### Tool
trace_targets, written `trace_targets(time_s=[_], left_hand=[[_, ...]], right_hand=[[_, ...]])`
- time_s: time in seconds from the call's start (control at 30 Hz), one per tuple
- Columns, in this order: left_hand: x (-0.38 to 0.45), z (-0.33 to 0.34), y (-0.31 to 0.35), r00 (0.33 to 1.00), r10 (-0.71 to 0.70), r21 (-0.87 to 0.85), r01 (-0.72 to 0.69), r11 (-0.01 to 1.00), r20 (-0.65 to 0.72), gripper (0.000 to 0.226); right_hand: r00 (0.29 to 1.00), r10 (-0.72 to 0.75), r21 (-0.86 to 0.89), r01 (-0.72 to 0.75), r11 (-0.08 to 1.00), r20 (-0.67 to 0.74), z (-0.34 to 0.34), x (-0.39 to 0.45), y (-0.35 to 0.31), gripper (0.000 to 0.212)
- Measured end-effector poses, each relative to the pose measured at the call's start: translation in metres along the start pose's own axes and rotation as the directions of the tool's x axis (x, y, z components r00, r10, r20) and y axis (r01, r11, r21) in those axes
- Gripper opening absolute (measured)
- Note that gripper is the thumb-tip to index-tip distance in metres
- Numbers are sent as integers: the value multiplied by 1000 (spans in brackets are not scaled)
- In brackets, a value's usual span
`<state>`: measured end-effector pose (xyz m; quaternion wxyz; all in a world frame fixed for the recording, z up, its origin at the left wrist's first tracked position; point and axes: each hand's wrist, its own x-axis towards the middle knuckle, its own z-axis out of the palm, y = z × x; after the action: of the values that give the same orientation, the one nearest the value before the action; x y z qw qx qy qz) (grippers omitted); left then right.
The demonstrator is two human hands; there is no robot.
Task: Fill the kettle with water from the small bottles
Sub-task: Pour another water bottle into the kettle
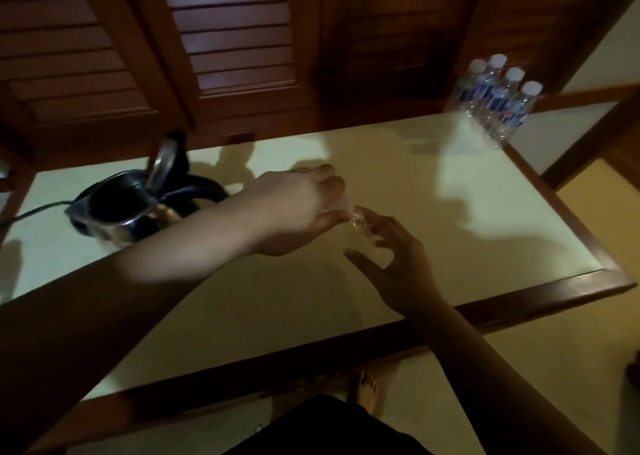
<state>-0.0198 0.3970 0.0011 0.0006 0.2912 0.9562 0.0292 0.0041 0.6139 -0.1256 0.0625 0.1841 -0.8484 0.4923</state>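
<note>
Your kettle (128, 209) sits at nine o'clock on the desk (398, 164), near its far left edge, lid (166, 158) tipped upright and the dark mouth open; a cord (31, 212) trails off left. At the desk's centre a small clear bottle (363, 228) lies between your hands. Your left hand (298, 212) has its grip closed around the bottle's white-capped end, and your right hand (394, 257) has fingers spread, loosely cupping the body. Four capped bottles (495, 101) stand clustered at two o'clock, right at the far right corner. Bare desk runs wide between them and your hands; the wooden front edge (311, 361) lies close below your forearms.
</note>
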Motion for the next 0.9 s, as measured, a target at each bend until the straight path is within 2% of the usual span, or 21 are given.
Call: trace_targets(time_s=[0.07,0.1,0.2,0.23,0.3,0.37,0.43,0.53,0.6,0.67,0.77,0.9], left_hand=[[37,2,8,997,65,105,-70,992,50,50],[53,2,11,992,114,79,-117,990,45,47],[94,6,16,964,262,-172,-265,949,-43,31],[104,9,17,967,245,-260,-255,932,-70,29],[122,22,26,998,52,-492,-63,868,-37,30],[138,45,40,987,-154,-690,137,711,38,48],[156,74,55,968,-249,-784,171,597,22,58],[185,99,69,940,-339,-875,128,466,-44,50],[206,104,74,927,-363,-893,85,442,-92,46],[228,107,75,906,-404,-896,71,439,-126,45],[268,111,67,871,-470,-889,98,447,-140,49],[326,117,57,845,-517,-886,127,446,-139,53]], right_hand=[[985,83,178,-111,978,154,-29,11,29,62],[973,111,232,-157,960,200,-41,17,43,63],[973,133,297,-187,937,191,-69,27,75,66],[980,124,306,-167,937,155,-75,29,82,65],[992,111,298,-122,947,55,-87,36,93,65],[992,124,266,-118,957,-5,-99,47,102,67],[992,128,232,-119,965,-23,-108,59,112,65],[993,109,151,-102,983,-41,-120,74,127,64],[992,113,77,-109,991,-48,-130,80,137,67],[988,150,-102,-153,983,-33,-144,87,152,75],[965,263,-451,-232,862,8,-171,99,178,76],[917,364,-598,-203,775,162,-187,119,206,78]])
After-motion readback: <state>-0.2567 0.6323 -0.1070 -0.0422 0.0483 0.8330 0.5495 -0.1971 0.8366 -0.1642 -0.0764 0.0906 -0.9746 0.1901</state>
